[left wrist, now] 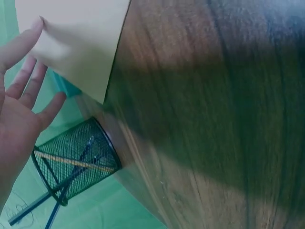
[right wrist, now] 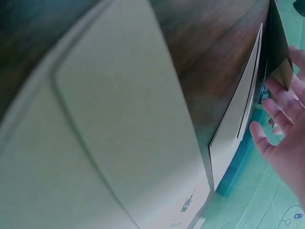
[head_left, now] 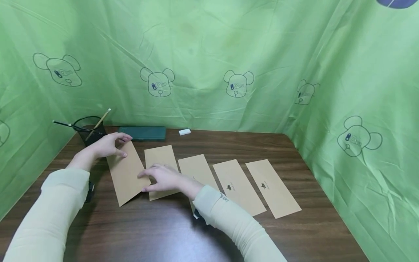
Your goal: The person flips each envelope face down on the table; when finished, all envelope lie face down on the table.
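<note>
A brown envelope [head_left: 126,176] is raised at a tilt at the left end of a row of similar ones. Its upper edge is pinched by my left hand [head_left: 109,144], with the thumb on the face and the other fingers behind. At the right edge, near the lower corner, my right hand [head_left: 165,178] pinches it between thumb and fingers. Right under that hand lies another envelope [head_left: 160,155], partly covered by it. In the left wrist view, the thumb of the left hand [left wrist: 19,109] presses the held envelope [left wrist: 78,52].
More brown envelopes [head_left: 273,191] lie spaced to the right, some with a small dark crown print. Behind are a black mesh pen holder [head_left: 95,134] with pencils, a teal case [head_left: 142,133] and a white eraser [head_left: 184,131]. Green cloth [head_left: 196,105] encloses the wooden table [head_left: 147,233].
</note>
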The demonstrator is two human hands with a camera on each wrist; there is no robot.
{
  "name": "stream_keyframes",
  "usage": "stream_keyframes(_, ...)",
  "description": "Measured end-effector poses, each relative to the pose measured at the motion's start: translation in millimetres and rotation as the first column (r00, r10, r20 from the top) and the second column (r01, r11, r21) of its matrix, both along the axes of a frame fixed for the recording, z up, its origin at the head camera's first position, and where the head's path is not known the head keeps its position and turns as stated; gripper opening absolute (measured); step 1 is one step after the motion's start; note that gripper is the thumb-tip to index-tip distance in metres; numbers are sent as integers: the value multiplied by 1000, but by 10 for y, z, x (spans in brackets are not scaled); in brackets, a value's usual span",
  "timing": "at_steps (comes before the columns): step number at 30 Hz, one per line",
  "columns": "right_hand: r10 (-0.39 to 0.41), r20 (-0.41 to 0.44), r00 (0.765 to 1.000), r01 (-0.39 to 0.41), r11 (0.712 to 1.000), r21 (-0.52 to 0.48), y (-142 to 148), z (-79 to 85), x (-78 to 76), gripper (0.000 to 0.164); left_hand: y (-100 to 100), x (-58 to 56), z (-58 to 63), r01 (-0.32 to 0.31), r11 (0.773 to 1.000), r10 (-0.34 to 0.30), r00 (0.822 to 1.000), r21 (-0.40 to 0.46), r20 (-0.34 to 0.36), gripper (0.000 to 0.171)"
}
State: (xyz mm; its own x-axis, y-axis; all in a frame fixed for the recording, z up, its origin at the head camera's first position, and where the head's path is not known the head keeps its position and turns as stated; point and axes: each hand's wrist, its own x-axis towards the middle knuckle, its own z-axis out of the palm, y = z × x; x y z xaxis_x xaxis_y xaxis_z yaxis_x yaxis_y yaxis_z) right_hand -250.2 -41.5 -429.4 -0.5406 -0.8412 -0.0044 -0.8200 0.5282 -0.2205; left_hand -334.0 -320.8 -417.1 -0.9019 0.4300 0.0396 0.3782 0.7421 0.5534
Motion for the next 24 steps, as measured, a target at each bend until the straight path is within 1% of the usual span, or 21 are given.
stream_keyframes(3,1,2,1000,-2,999,50,7,-18,0,50,46,-12,-41,33,999,-33,999,-12,-31,69)
stream_keyframes(6,1,-31,1000,2,998,69,2,-57,3,51,52,-19,-105,41,999,-41,999,-8,-25,71)
stream_keyframes(9,-10,-67,998,15,997,74,-5,-96,9,51,0,9,-176,30,999,-30,1000,-39,-5,76)
stream_keyframes(11,-24,-74,997,29,997,73,-11,-109,13,51,-55,40,-217,17,998,-17,1000,-66,9,79)
stream_keyframes(15,-42,-78,996,48,996,71,-24,-118,16,48,-149,81,-288,-8,996,10,1000,-85,23,77)
stream_keyframes(17,-32,-87,996,39,996,80,-32,-124,17,45,-167,81,-314,-16,996,17,1000,-83,19,74)
stream_keyframes(21,5,-89,996,3,995,95,-45,-126,19,40,-174,57,-346,-11,997,11,1000,-74,4,68)
stream_keyframes(24,24,-78,997,-15,994,111,-42,-124,15,41,-172,38,-361,-14,998,14,1000,-66,4,66)
